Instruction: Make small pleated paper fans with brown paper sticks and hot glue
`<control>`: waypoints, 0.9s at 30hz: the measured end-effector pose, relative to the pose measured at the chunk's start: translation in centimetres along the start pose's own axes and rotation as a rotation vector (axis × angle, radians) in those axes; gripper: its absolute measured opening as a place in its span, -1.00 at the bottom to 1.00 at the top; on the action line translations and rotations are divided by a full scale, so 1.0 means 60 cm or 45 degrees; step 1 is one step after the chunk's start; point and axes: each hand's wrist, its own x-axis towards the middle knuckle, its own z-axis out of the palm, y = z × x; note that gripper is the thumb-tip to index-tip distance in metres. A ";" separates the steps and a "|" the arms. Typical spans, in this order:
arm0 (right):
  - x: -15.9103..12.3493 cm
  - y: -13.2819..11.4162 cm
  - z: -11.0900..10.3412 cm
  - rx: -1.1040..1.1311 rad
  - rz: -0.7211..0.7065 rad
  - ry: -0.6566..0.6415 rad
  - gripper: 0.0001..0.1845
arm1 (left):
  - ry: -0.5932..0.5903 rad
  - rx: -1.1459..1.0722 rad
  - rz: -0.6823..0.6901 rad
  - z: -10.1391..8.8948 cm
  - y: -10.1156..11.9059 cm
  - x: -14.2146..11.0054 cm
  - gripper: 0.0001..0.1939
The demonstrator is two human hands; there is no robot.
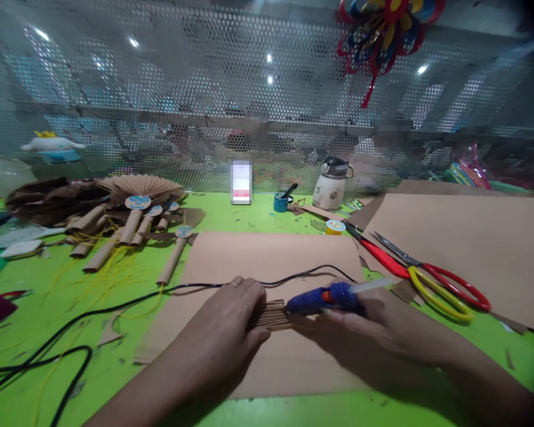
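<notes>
My left hand, with a ring on one finger, is closed over a bundle of pleated brown paper and presses it on a large sheet of brown paper. From the right, my right hand grips a blue hot glue gun. A translucent glue stick sticks out of its back end. The gun's nozzle points left and meets the near right end of the pleats; whether it touches them I cannot tell. My fingers hide the left part of the pleated paper.
A black cord crosses the sheet. Scissors and more brown paper lie right. Paper fans with tube handles and yellow strings lie left. Behind stand a phone, a blue pot and a bottle before a perforated screen.
</notes>
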 end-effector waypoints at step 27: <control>-0.002 0.005 0.002 -0.157 -0.034 0.021 -0.67 | -0.022 0.022 0.050 -0.004 0.000 0.002 -0.90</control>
